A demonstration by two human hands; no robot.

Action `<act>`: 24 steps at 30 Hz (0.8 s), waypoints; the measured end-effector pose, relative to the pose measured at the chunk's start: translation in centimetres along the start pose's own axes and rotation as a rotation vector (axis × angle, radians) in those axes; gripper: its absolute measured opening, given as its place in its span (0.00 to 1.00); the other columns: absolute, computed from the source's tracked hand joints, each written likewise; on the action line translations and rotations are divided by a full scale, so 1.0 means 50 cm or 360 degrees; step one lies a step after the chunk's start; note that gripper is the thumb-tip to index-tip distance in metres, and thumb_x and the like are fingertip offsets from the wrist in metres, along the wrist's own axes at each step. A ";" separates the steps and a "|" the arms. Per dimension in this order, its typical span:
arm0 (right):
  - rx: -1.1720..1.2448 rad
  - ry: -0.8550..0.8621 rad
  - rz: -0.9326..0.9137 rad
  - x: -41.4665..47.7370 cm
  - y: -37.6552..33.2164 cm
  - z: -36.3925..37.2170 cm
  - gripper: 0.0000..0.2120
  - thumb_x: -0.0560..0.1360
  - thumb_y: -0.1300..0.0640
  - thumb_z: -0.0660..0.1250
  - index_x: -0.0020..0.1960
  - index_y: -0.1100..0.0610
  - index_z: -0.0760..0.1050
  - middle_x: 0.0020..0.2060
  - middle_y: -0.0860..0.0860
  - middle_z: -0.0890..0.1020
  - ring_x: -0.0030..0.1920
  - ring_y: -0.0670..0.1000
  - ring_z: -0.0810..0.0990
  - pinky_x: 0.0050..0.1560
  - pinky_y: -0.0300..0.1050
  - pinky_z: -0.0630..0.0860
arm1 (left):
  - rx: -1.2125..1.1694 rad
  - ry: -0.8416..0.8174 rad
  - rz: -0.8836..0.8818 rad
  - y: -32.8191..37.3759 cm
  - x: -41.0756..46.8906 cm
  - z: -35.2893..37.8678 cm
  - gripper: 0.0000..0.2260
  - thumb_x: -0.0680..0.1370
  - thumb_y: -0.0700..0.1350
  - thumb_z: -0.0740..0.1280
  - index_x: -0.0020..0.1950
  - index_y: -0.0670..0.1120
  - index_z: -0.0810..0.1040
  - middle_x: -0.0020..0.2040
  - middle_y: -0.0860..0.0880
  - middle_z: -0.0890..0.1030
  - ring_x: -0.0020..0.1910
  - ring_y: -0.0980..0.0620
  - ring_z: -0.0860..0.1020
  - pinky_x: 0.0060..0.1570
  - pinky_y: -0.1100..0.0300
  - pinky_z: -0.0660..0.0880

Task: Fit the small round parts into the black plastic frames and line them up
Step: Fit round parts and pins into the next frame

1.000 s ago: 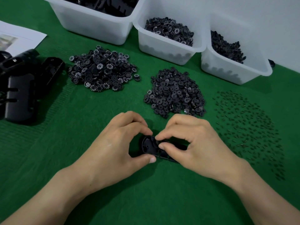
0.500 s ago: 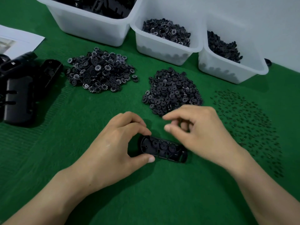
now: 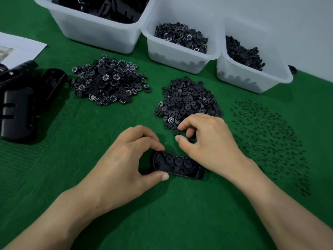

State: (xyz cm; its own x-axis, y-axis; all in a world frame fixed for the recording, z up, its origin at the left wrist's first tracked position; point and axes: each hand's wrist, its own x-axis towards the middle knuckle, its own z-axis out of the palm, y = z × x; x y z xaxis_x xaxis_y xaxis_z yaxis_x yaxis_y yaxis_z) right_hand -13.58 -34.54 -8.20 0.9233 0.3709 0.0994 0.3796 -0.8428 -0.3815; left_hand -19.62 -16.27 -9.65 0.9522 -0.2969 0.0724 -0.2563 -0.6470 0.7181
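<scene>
head view: disc pile [image 3: 187,101] beside right hand [image 3: 207,141]

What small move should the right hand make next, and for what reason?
Probably close thumb and forefinger on the single disc at the near edge of the plain disc pile and lift it. The right hand hovers there with that disc between its parted fingertips, while the left hand grips the black frame by its left end.
</scene>
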 end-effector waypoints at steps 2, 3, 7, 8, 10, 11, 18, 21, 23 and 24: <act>0.0004 -0.0014 -0.0011 0.001 -0.001 0.000 0.05 0.69 0.51 0.70 0.44 0.50 0.77 0.34 0.41 0.73 0.32 0.39 0.69 0.37 0.40 0.68 | 0.0005 0.0004 0.0004 0.000 0.000 0.000 0.19 0.64 0.58 0.69 0.50 0.50 0.79 0.52 0.58 0.72 0.53 0.59 0.72 0.55 0.72 0.64; 0.0007 -0.0017 -0.0020 0.001 -0.001 0.000 0.04 0.69 0.52 0.70 0.43 0.50 0.77 0.34 0.41 0.73 0.33 0.39 0.70 0.37 0.41 0.69 | 0.0005 0.0006 0.0002 0.000 0.000 0.000 0.19 0.64 0.58 0.69 0.50 0.50 0.79 0.52 0.58 0.72 0.53 0.59 0.72 0.55 0.72 0.65; 0.0006 -0.0006 -0.0027 0.000 0.000 0.000 0.05 0.69 0.50 0.70 0.43 0.50 0.77 0.34 0.41 0.73 0.32 0.39 0.68 0.36 0.41 0.69 | 0.0003 0.0011 -0.0002 -0.001 -0.001 0.000 0.19 0.64 0.58 0.70 0.51 0.51 0.78 0.52 0.58 0.72 0.53 0.60 0.71 0.54 0.73 0.64; 0.0005 -0.0003 -0.0029 0.001 0.000 0.000 0.06 0.69 0.50 0.70 0.43 0.50 0.77 0.33 0.41 0.73 0.32 0.39 0.68 0.36 0.41 0.69 | -0.0001 0.0011 -0.0005 -0.001 0.000 0.001 0.19 0.64 0.58 0.70 0.51 0.51 0.78 0.52 0.59 0.72 0.53 0.60 0.71 0.54 0.73 0.65; 0.0020 0.0001 -0.0040 0.004 -0.003 0.002 0.05 0.69 0.50 0.70 0.43 0.50 0.77 0.33 0.41 0.73 0.32 0.39 0.69 0.37 0.42 0.71 | -0.0021 0.0018 -0.0021 -0.001 0.000 0.001 0.19 0.64 0.58 0.70 0.51 0.51 0.78 0.52 0.60 0.72 0.53 0.61 0.71 0.54 0.72 0.66; 0.0031 0.0007 -0.0049 0.005 -0.004 0.002 0.04 0.70 0.51 0.70 0.42 0.50 0.78 0.34 0.42 0.74 0.33 0.40 0.70 0.37 0.42 0.72 | -0.0030 0.0025 -0.0030 -0.001 0.001 0.000 0.19 0.64 0.58 0.70 0.51 0.51 0.78 0.52 0.60 0.72 0.53 0.61 0.71 0.54 0.72 0.66; 0.0373 -0.0119 -0.0322 -0.041 0.009 -0.034 0.02 0.69 0.57 0.71 0.41 0.54 0.81 0.35 0.45 0.77 0.36 0.45 0.75 0.36 0.33 0.70 | -0.0049 0.0031 -0.0042 -0.001 0.001 0.001 0.18 0.64 0.57 0.70 0.50 0.51 0.78 0.52 0.59 0.72 0.53 0.61 0.72 0.54 0.73 0.65; 0.0288 -0.0172 -0.0428 -0.062 0.009 -0.034 0.05 0.69 0.57 0.70 0.44 0.55 0.82 0.38 0.47 0.79 0.38 0.46 0.77 0.39 0.45 0.76 | -0.0039 0.0025 -0.0037 -0.001 0.002 0.000 0.19 0.64 0.57 0.70 0.50 0.50 0.78 0.51 0.59 0.73 0.53 0.61 0.72 0.53 0.75 0.64; 0.0214 -0.0128 -0.0469 -0.065 0.011 -0.032 0.06 0.70 0.57 0.69 0.45 0.56 0.82 0.38 0.49 0.79 0.38 0.49 0.78 0.38 0.49 0.76 | -0.0033 0.0024 -0.0038 0.000 0.002 0.000 0.19 0.64 0.57 0.69 0.50 0.51 0.78 0.51 0.59 0.73 0.53 0.61 0.72 0.53 0.74 0.64; 0.0178 -0.0100 -0.0495 -0.065 0.012 -0.031 0.06 0.70 0.57 0.69 0.45 0.56 0.83 0.38 0.49 0.79 0.38 0.49 0.78 0.37 0.50 0.77 | -0.0033 0.0026 -0.0037 0.000 0.002 0.001 0.18 0.64 0.57 0.70 0.50 0.50 0.78 0.51 0.59 0.73 0.53 0.60 0.72 0.53 0.74 0.65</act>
State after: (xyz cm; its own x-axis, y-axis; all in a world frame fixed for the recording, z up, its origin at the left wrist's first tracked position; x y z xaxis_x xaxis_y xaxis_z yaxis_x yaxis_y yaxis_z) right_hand -16.27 -36.86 -7.30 0.7574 0.6300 0.1713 0.6308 -0.6386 -0.4407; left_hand -19.54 -16.32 -9.65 0.9605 -0.2701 0.0668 -0.2306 -0.6388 0.7340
